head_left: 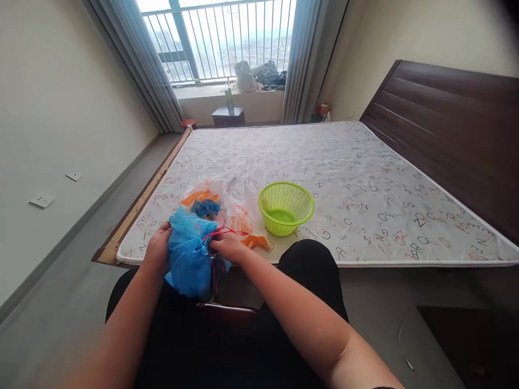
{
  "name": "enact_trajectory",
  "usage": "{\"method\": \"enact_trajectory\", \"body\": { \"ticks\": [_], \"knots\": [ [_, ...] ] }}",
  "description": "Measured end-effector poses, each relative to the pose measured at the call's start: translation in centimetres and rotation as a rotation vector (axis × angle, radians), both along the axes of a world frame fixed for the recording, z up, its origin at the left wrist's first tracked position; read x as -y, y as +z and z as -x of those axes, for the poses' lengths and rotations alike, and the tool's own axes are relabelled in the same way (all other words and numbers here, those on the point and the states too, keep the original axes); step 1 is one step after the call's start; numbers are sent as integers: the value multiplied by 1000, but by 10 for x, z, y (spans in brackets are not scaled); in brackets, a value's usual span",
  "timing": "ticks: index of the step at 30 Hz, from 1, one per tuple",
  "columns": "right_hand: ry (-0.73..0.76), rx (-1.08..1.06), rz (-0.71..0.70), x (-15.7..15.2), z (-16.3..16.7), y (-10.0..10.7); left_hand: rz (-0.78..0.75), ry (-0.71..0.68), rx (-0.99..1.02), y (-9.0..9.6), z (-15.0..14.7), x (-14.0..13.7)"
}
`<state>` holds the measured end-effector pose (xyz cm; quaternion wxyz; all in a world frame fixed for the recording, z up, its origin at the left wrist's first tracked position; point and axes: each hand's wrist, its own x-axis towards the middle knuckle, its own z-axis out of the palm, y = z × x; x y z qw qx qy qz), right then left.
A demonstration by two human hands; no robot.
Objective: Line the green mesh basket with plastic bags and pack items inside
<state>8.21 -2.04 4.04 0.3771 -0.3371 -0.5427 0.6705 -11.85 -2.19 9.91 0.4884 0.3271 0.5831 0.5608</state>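
A crumpled blue plastic bag [188, 265] is held up over my lap, at the near edge of the mattress. Around its left side wraps my left hand [159, 246], the fingers partly hidden behind it. My right hand [227, 246] pinches the bag's gathered neck on the right, where a thin red cord [219, 232] runs over the fingers and hangs down. Just behind lies a clear plastic bag with orange print [239, 213], with a dark blue bundle [206, 208] in or on it. What the blue bag contains is hidden.
A lime-green plastic basket [286, 224] stands on the letter-patterned mattress [357, 189], right of the bags. The dark wooden headboard [446, 119] rises at the right. A small side table [228, 116] with a green bottle [229, 100] stands beyond, near the window.
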Motion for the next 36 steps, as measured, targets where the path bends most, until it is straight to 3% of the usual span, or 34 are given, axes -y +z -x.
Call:
{"method": "enact_trajectory", "body": {
  "ticks": [3,5,8,9,11,13,15,19,24,26,28,30,32,36],
  "knots": [
    [-110,-247,120,2,-10,5,59,-101,-22,-8,-3,-9],
    [-182,-379,194,3,-15,6,16,-92,-191,-13,-7,-10],
    [-291,-438,222,3,-21,3,-258,-16,-639,-13,-18,-7],
    [-322,-417,202,2,-22,2,-352,-54,-765,-12,-23,-6],
    [-366,-355,139,-2,-25,1,-455,-259,-899,-12,-33,-7],
    [-382,-291,84,-7,-28,0,-452,-467,-909,-17,-42,-11],
    [-382,-223,32,-12,-30,-1,-397,-545,-897,-27,-47,-18],
    [-399,-8,-69,-24,-36,-12,-316,-498,-849,-50,-39,-31],
    [-498,343,-104,-37,-43,-35,-250,-448,-610,-62,-12,-48],
    [-629,487,-214,-38,-44,-36,-241,-426,-581,-66,-6,-55],
    [-728,607,-448,-35,-43,-30,-260,-411,-613,-69,-7,-60],
    [-677,687,-692,-31,-43,-21,-280,-425,-637,-71,-12,-61],
    [-526,741,-827,-29,-41,-15,-288,-452,-630,-70,-19,-60],
    [-327,745,-805,-32,-40,-20,-283,-487,-612,-65,-29,-56]
  ]
}}
